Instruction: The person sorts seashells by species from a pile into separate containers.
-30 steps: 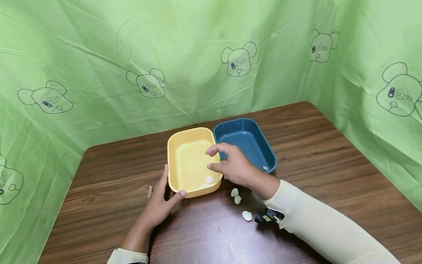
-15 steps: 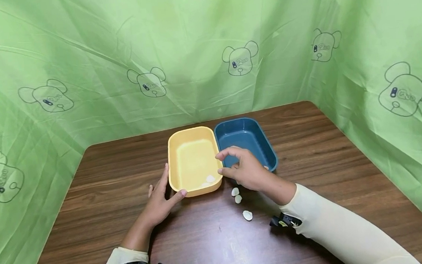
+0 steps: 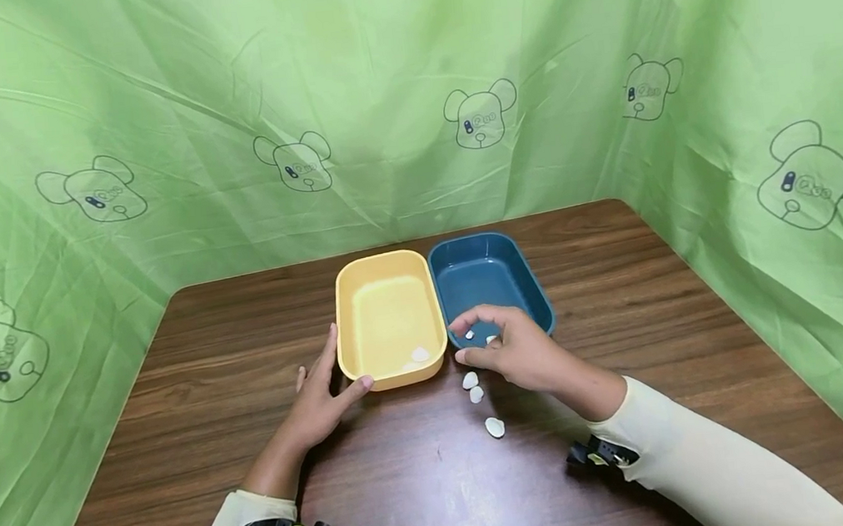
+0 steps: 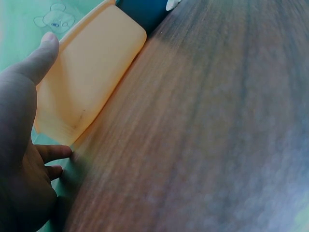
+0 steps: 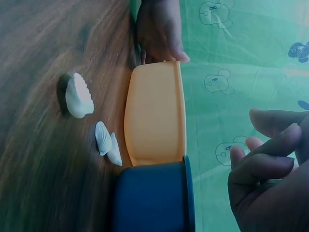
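My left hand [image 3: 319, 401] rests at the near left corner of a yellow tray [image 3: 347, 320]. Its thumb lies at the front rim and its fingers stretch along the left wall. Two pale shells, one a white shell [image 3: 419, 354], lie near the tray's front end. Over the front of a blue tray [image 3: 482, 245] hovers my right hand [image 3: 523, 353], thumb and index finger apart with a gap between them. Through that gap a small shell [image 3: 469, 336] shows in the blue tray, and another white shell [image 3: 491, 340] peeks out beside the fingers. The right wrist view shows the other fingers bent.
On the wooden table [image 3: 410, 481], in front of the trays, lie two neighbouring shells [image 3: 470, 381] and a single shell [image 3: 494, 428] closer to me. Both trays stand side by side with rims meeting. A green curtain [image 3: 374, 67] hangs behind the table and along its sides.
My right hand has moved from above the yellow tray's right side rightward and nearer to me, over the blue tray's front. The left hand stays at the yellow tray.
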`<move>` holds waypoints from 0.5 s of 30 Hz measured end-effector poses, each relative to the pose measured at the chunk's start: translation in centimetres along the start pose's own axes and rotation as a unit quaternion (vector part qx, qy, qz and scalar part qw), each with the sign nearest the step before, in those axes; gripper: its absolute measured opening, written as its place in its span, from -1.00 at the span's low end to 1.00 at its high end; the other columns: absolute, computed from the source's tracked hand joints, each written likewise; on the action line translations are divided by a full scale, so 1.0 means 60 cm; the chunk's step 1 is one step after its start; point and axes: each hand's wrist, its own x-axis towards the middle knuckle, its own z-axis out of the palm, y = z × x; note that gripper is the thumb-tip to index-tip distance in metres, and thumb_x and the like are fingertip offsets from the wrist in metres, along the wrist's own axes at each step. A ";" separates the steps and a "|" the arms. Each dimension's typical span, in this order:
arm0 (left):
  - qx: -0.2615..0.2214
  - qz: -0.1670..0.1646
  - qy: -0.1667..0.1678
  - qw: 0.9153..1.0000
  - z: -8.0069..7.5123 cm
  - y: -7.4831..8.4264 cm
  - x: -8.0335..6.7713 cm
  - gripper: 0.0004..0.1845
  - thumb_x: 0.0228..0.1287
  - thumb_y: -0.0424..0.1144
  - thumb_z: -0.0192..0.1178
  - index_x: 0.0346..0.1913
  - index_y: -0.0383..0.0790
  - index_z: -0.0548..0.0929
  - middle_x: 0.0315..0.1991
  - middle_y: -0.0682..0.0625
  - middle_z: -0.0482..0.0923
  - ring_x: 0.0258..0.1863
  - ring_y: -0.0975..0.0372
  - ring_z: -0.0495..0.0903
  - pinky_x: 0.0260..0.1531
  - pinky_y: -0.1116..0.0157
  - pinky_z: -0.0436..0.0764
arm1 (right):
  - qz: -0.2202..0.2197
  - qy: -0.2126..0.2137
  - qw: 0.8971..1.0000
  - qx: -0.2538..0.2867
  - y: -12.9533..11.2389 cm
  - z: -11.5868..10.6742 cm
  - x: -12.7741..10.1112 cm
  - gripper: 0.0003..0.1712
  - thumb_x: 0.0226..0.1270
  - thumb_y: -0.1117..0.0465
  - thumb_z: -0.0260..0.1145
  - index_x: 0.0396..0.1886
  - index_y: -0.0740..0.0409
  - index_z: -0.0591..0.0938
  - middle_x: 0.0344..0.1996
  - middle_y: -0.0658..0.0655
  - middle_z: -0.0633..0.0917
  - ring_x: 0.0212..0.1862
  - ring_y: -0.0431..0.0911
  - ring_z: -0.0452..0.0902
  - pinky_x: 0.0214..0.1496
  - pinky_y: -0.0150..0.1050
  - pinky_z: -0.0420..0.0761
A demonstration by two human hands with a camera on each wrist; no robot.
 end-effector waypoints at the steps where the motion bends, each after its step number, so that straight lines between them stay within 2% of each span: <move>1: 0.000 0.001 0.000 1.000 -0.001 0.000 0.000 0.17 0.53 0.17 0.33 0.81 0.23 -0.36 0.84 -0.10 -0.20 0.79 -0.22 -0.02 0.54 -0.54 -0.50 | 0.003 -0.004 1.000 0.005 0.000 -0.002 -0.003 -0.58 0.38 0.33 0.54 0.20 0.30 0.71 -0.62 -0.07 0.57 -0.70 -0.29 0.23 -0.59 -0.42 0.26; 3: -0.001 0.001 0.002 1.000 -0.002 0.000 0.000 0.18 0.53 0.17 0.33 0.81 0.23 -0.36 0.84 -0.10 -0.21 0.79 -0.22 -0.03 0.54 -0.54 -0.50 | 0.006 -0.011 1.000 0.008 0.001 -0.007 -0.008 -0.57 0.39 0.32 0.54 0.21 0.31 0.71 -0.74 -0.14 0.42 -0.71 -0.29 0.21 -0.61 -0.42 0.24; 5: 0.000 0.001 0.004 1.000 -0.003 -0.001 -0.001 0.17 0.53 0.16 0.33 0.81 0.23 -0.36 0.84 -0.10 -0.21 0.79 -0.22 -0.02 0.54 -0.54 -0.50 | 0.006 -0.016 1.000 0.005 0.003 -0.010 -0.013 -0.56 0.39 0.30 0.55 0.22 0.30 0.71 -0.72 -0.13 0.44 -0.71 -0.28 0.21 -0.61 -0.42 0.23; 7: 0.001 0.002 0.005 1.000 -0.003 -0.002 -0.001 0.17 0.53 0.16 0.33 0.81 0.23 -0.36 0.84 -0.10 -0.21 0.79 -0.22 -0.02 0.54 -0.55 -0.50 | 0.000 -0.019 1.000 0.001 0.006 -0.013 -0.018 -0.56 0.39 0.30 0.55 0.21 0.31 0.71 -0.56 -0.02 0.62 -0.71 -0.27 0.21 -0.62 -0.41 0.23; 9: 0.002 0.003 0.004 1.000 -0.003 -0.002 0.000 0.17 0.54 0.17 0.33 0.81 0.23 -0.37 0.84 -0.09 -0.21 0.79 -0.22 -0.03 0.54 -0.55 -0.50 | -0.004 -0.019 1.000 -0.004 0.010 -0.016 -0.025 -0.58 0.39 0.32 0.55 0.19 0.31 0.72 -0.31 0.15 0.74 -0.70 -0.27 0.21 -0.61 -0.41 0.24; 12: 0.002 0.005 0.002 1.000 -0.001 -0.003 0.002 0.17 0.54 0.18 0.32 0.81 0.24 -0.37 0.84 -0.09 -0.21 0.79 -0.21 -0.05 0.53 -0.55 -0.49 | -0.009 -0.024 1.000 -0.009 0.019 -0.022 -0.035 -0.60 0.38 0.33 0.55 0.17 0.30 0.73 0.10 0.35 0.74 -0.69 -0.29 0.21 -0.61 -0.41 0.23; 15: -0.001 0.006 0.001 1.000 0.001 -0.003 0.002 0.17 0.54 0.17 0.33 0.81 0.24 -0.37 0.84 -0.08 -0.21 0.79 -0.20 -0.05 0.53 -0.55 -0.50 | -0.011 -0.035 0.999 -0.014 0.027 -0.027 -0.045 -0.62 0.38 0.32 0.57 0.15 0.27 0.74 0.12 0.39 0.72 -0.68 -0.29 0.23 -0.60 -0.42 0.25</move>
